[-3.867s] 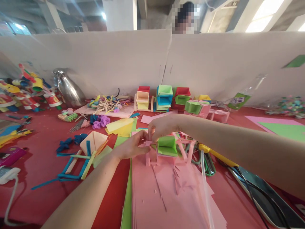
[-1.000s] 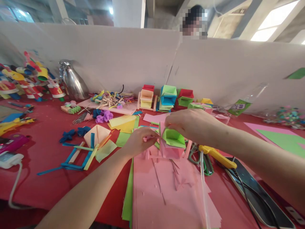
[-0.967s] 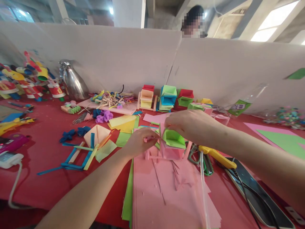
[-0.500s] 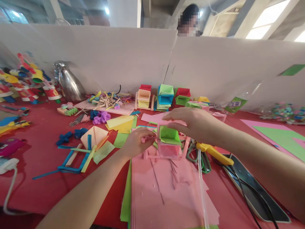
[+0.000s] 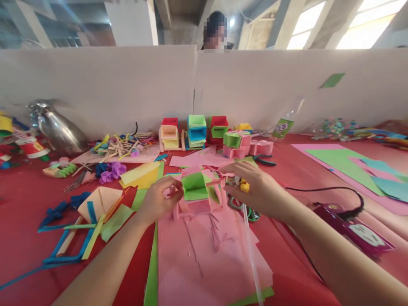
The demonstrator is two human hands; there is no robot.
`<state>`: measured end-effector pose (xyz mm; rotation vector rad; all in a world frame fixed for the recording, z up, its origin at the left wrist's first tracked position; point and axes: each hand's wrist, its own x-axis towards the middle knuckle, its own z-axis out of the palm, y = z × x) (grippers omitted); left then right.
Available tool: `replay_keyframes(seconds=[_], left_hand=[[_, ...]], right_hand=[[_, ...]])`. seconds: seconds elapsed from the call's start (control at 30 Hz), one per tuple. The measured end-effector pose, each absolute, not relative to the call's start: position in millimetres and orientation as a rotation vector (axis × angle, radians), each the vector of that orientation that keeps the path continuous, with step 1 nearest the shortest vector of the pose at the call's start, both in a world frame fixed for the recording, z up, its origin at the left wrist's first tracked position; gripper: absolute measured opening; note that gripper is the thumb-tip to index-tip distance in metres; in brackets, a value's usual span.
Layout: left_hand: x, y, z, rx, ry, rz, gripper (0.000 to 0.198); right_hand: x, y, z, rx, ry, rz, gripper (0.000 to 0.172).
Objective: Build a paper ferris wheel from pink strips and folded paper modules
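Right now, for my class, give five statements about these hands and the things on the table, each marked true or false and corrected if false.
1. The left hand is at the left side of the pink-and-green paper model. True.
2. The model stands on blue sheets. False: it stands on pink sheets.
3. The right hand is clenched in a fist. False: its thumb and fingers are apart.
4. The metal jug is left of the clear bottle. True.
5. The purple flowers lie right of both hands. False: they lie left of both.
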<state>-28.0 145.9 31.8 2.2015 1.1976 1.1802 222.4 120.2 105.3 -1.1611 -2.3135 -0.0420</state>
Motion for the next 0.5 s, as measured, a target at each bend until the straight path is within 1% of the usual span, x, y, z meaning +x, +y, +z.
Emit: replay_keyframes(seconds=[0.2, 0.27, 0.37, 0.5], left_hand=[[-26.7, 145.5, 31.1, 2.203, 1.21, 1.136, 0.01], [-24.6, 143.9, 33.4, 2.195, 1.223, 1.122, 0.01], [-21.8, 142.0, 37.3, 2.179, 1.223, 1.115, 0.007], [-22.3, 141.8, 38.7, 2.141, 1.203, 1.107, 0.005]], right_hand=[[216.1, 125.6, 93.7, -1.022, -2.285, 0.075, 0.04], [207.4, 124.8, 98.0, -0.971, -2.3, 0.074, 0.041], [191.4, 127.5, 109.3, -0.928, -2.37, -0.002, 0.035], [174.8, 138.4, 120.4, -0.928, -2.456, -0.065, 0.017]])
